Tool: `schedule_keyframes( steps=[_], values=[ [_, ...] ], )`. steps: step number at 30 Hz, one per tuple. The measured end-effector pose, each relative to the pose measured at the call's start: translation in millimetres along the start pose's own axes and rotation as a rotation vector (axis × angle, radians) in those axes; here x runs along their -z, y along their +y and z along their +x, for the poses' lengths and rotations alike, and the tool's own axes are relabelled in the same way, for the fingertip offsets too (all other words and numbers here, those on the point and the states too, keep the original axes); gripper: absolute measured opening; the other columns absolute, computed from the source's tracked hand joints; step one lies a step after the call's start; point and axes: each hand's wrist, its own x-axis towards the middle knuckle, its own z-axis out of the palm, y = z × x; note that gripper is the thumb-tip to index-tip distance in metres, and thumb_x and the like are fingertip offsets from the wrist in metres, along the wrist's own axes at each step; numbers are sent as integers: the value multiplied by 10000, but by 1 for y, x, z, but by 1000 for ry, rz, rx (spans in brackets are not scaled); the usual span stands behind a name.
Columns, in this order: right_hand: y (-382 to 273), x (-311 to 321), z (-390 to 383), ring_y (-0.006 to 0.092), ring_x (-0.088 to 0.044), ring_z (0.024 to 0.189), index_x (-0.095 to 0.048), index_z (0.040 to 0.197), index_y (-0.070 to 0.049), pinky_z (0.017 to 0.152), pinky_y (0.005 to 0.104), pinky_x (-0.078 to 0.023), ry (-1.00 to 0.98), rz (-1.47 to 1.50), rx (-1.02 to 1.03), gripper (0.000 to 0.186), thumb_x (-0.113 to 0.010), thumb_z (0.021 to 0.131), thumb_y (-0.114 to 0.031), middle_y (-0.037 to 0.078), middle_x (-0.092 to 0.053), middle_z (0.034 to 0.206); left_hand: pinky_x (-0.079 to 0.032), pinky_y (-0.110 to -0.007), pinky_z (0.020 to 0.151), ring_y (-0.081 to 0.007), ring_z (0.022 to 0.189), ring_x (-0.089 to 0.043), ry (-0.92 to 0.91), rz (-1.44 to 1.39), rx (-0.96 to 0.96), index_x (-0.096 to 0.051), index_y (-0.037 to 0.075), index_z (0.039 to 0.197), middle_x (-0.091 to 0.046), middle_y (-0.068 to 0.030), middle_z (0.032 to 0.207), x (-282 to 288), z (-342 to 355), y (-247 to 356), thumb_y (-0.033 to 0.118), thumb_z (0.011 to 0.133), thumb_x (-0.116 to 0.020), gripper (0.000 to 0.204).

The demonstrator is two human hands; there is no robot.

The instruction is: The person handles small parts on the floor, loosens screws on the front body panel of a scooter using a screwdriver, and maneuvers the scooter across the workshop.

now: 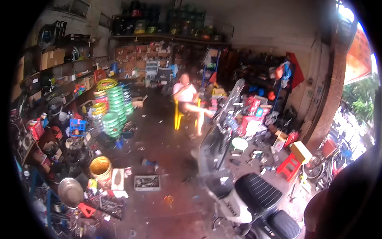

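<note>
Neither of my hands can be made out. A dark, blurred shape [346, 195] fills the lower right edge; I cannot tell what it is. Nearest on that side stands a motor scooter [234, 209] with a ribbed black seat [260, 190] and a clear windshield [232, 99]. Beyond it a person [184, 93] in a light top and dark shorts sits on a yellow plastic chair [177, 118], one leg crossed. On the floor ahead lies a shallow grey tray [137, 188] of metal tools.
Green-wrapped tire stacks [116, 103] stand left of centre. A yellowish bucket [101, 169], a metal basin [71, 192] and scattered tools crowd the lower left. Shelves [135, 59] line the back. At right are a red stool [289, 167] carrying a cardboard box [301, 153] and a brick pillar [332, 87].
</note>
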Motion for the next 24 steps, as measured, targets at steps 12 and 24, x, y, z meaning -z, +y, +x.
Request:
schedule_keyframes(
  steps=[12,24],
  values=[
    [-19,-12,36,314,-549,955,-512,1116,53,834,395,-442,36,-70,58,557,-766,676,-175,173,-568,1016,-320,-238,340,-90,386,-414,-125,-256,-14,-495,86,772,-432,7,518,4,8,-78,52,802,-530,57],
    [19,-149,-285,331,-604,800,-505,1143,-93,613,450,-492,-916,-135,-788,502,-651,750,-369,166,-604,915,-284,-267,329,-107,356,-389,14,-74,138,-529,54,798,-410,4,480,74,-13,-123,122,853,-587,105]
  ],
)
